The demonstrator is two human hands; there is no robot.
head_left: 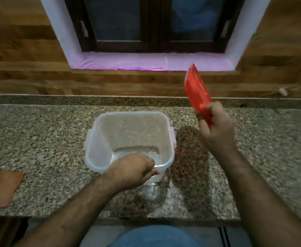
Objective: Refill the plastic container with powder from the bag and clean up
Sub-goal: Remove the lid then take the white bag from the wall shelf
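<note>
A clear, square plastic container point(99, 139) stands open on the granite counter point(39, 139), with only a little whitish residue at its bottom. My left hand point(133, 169) grips the container's near rim, fingers curled over the edge. My right hand point(217, 129) is raised to the right of the container and holds a red lid point(196, 90) by its lower end, tilted nearly upright above the counter. No powder bag is in view.
A brown cloth point(1, 188) lies flat at the counter's left front edge. Behind the counter rises a wood-panelled wall with a dark window and a pink-lined sill point(146, 63). The counter's front edge runs just before my body.
</note>
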